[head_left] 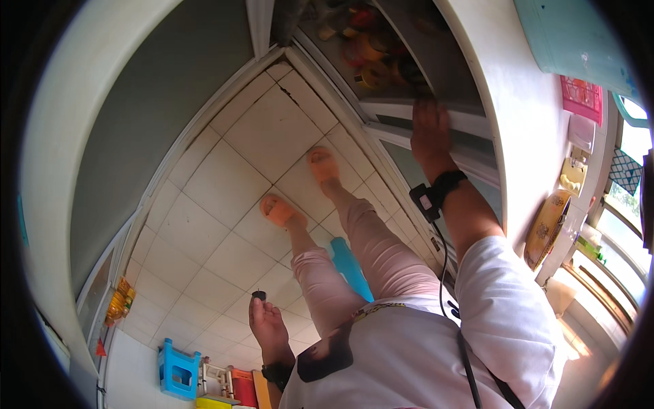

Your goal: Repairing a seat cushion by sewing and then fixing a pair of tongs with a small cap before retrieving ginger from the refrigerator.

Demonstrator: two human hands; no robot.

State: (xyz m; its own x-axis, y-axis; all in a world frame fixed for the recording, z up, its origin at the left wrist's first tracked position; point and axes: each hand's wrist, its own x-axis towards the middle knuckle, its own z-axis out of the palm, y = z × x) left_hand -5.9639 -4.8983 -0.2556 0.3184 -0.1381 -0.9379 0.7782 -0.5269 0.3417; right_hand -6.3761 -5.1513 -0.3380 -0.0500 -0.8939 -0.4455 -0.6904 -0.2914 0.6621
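Low beside my left leg, my left hand (270, 328) is closed on a small black round piece (259, 295) with a thin tip pointing up; it is too small to tell its kind. My right hand (430, 129) reaches out to the right, its fingers extended flat against the pale frame of a sliding cabinet door (463, 121). Behind the dark glass above that hand, red, orange and yellow things (368, 51) show dimly. A black strap with a small cabled box (428, 202) is on my right wrist.
A white counter (524, 116) curves over the cabinet, carrying a pink basket (582, 101) and an oval tray (547, 229). A blue stool (178, 369) stands at lower left. Something blue (349, 269) lies on the tiled floor (228, 177) between my legs. Grey panels (163, 116) line the left.
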